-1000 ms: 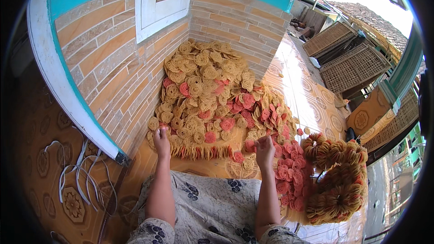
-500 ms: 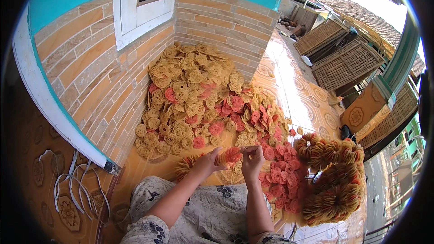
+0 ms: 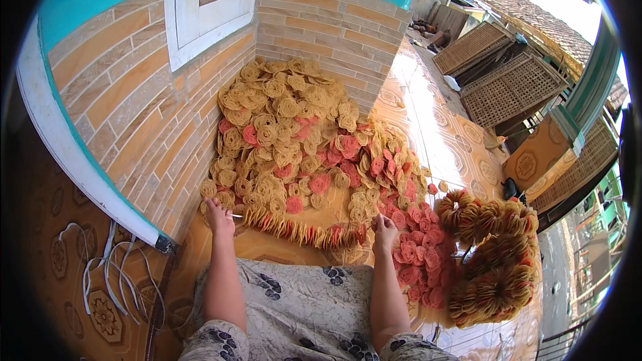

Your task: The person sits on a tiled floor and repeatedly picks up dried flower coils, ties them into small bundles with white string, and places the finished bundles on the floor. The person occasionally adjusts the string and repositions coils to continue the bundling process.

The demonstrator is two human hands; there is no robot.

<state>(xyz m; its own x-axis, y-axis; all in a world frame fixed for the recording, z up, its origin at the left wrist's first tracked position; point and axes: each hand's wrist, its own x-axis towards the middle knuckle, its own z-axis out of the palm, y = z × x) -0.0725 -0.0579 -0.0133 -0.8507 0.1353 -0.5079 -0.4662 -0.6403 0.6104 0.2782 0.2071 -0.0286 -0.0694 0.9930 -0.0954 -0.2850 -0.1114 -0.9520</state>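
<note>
A strand of lacy, rosette-shaped discs, mostly yellow with some red, sags in a curve between my two hands. At its left end my left hand pinches a short white strip that sticks out of the discs. Close to the right end of the strand, my right hand is closed in a pinch; what sits between its fingertips is too small to make out. Beyond the strand lies a large heap of loose yellow rosettes with red ones mixed in. Loose red rosettes lie beside my right hand.
Finished-looking bundles of strung discs are piled at the right. White strips lie on the tiled floor at the left, past the wall's edge. A brick-patterned wall backs the heap. Woven panels lean outside.
My hands have moved apart, the left one far to the left. The strand, bunched between them before, now stretches out lengthwise.
</note>
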